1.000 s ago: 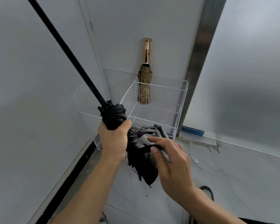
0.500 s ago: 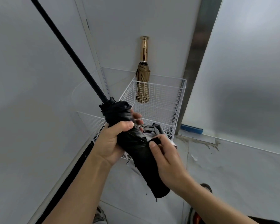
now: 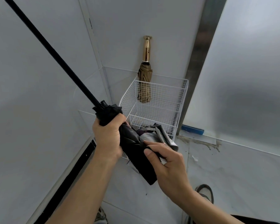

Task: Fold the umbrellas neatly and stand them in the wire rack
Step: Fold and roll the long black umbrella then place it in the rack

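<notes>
Left grip: the left hand (image 3: pixel 107 138) is wrapped round the gathered upper end of the black umbrella (image 3: pixel 136 156), with its fingers curled fully about the cloth.
Right grip: the right hand (image 3: pixel 166 165) pinches a bit of black cloth at the canopy's side between thumb and forefinger; whether this is a fold or a strap cannot be told.
Held object: the black umbrella lies slantwise between the two grips. Its canopy is collapsed and its lower end hangs beside the right wrist, clear of the floor.
Shaft: the extended shaft (image 3: pixel 55 57) rises from just above the left grip, up and leftward out of frame.
Just beyond the right grip: a grey umbrella (image 3: pixel 153 135), loosely crumpled, drapes over the near rim of the wire rack (image 3: pixel 183 97).
Rack: white mesh, standing on the floor beyond both hands, in the wall corner.
Far side of rack: a tan umbrella (image 3: pixel 145 81), folded, stands upright in the rack against the rear wall, gold handle uppermost.
Right of rack: blue tape (image 3: pixel 192 129) at the wall's foot.
</notes>
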A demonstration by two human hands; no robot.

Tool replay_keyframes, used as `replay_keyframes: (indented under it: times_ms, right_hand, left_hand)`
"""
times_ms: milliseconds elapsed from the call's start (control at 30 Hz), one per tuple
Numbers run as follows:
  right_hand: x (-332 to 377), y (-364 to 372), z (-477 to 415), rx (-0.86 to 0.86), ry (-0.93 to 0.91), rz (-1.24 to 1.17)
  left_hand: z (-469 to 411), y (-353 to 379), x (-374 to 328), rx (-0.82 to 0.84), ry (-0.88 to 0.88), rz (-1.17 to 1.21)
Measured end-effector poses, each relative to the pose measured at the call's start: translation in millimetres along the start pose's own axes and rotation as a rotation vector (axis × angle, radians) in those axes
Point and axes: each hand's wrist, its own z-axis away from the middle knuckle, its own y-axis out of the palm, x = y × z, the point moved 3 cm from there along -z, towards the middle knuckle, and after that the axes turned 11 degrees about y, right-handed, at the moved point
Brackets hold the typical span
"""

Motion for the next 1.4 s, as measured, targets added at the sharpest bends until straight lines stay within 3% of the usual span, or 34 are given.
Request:
replay_keyframes:
  times_ms: [300, 500, 733, 833, 1067, 1300, 1400]
  right_hand:
    - [5, -9, -4, 0.034, 0.244, -0.217]
    - [-6, -7, -10, 0.186, 0.519, -0.396]
    - [1, -14, -20, 0.742, 0.746, -0.391]
    - [3, -13, -20, 0.844, 0.689, -0.414]
    - [-8, -11, -29, 0.681, 0.533, -0.081]
    - [-15, 0, -25, 0.629, 0.421, 0.333]
    - [-24, 1, -23, 0.609, 0.39, 0.448]
  left_hand:
    - [9, 9, -3, 0.193, 0.018, 0.028]
    - [13, 8, -1, 0.321, -0.019, -0.008]
    - [12, 6, -1, 0.573, -0.196, 0.142]
    - [12, 6, -3, 0.55, -0.236, 0.226]
    - [7, 1, 1, 0.182, -0.163, 0.049]
    - [14, 5, -6, 0.412, -0.102, -0.027]
    - [8, 1, -2, 0.346, -0.111, -0.06]
